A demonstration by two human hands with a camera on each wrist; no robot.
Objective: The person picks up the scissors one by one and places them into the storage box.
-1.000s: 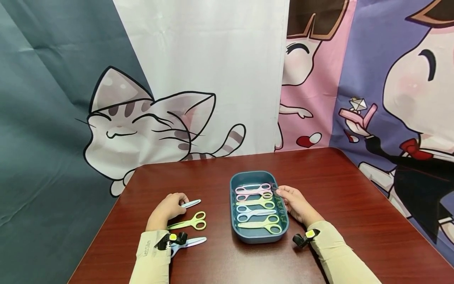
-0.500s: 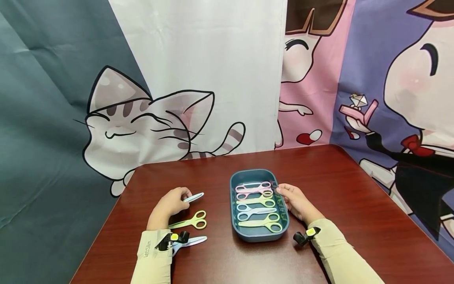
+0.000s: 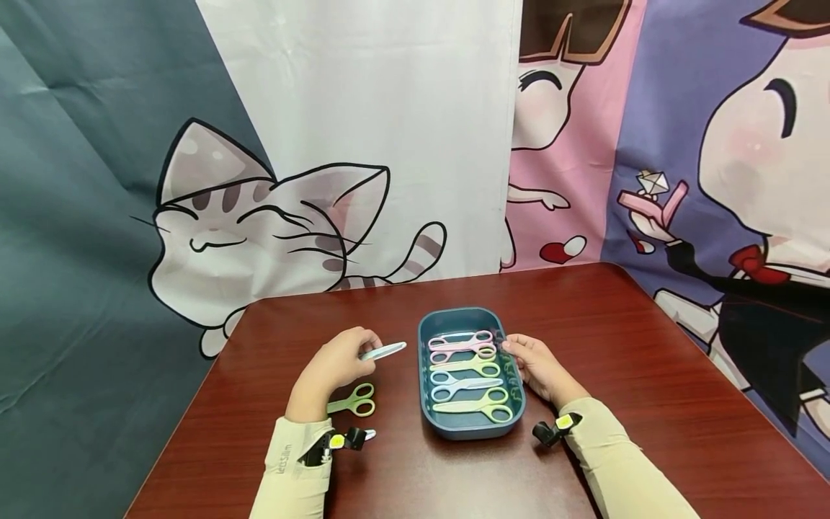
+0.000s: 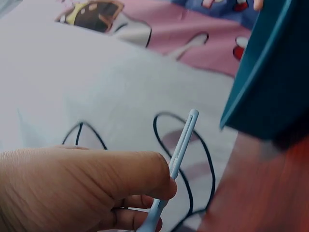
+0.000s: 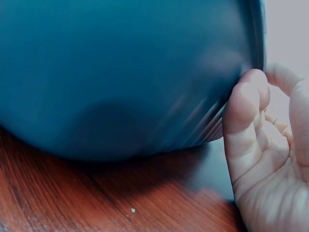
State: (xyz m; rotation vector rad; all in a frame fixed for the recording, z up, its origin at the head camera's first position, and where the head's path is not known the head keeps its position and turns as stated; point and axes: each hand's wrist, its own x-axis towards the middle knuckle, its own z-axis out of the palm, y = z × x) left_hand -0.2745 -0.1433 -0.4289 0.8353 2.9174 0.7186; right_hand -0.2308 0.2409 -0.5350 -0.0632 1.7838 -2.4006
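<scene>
My left hand (image 3: 340, 360) holds a pair of light blue scissors (image 3: 384, 351) between thumb and fingers, above the table and left of the blue plastic bin (image 3: 472, 434). Its blade part points toward the bin; the handles are mostly hidden by the hand. In the left wrist view, the scissors (image 4: 183, 143) slant upward from the fingertips. My right hand (image 3: 541, 366) pinches the bin's right rim, and the right wrist view has its fingers (image 5: 241, 108) against the outer wall. Inside the bin lie several scissors: pink (image 3: 462, 347), blue (image 3: 465, 385) and green ones (image 3: 472, 406).
Green scissors (image 3: 358, 401) lie on the dark red-brown table (image 3: 402, 476) beneath my left forearm. Another pair's pale tip (image 3: 370, 435) sticks out by the left wrist camera. A cartoon-printed cloth (image 3: 389, 108) hangs behind the table.
My left hand has lifted the light blue scissors off the table and carried them right, nearer the bin. The right hand has stayed at the bin's rim.
</scene>
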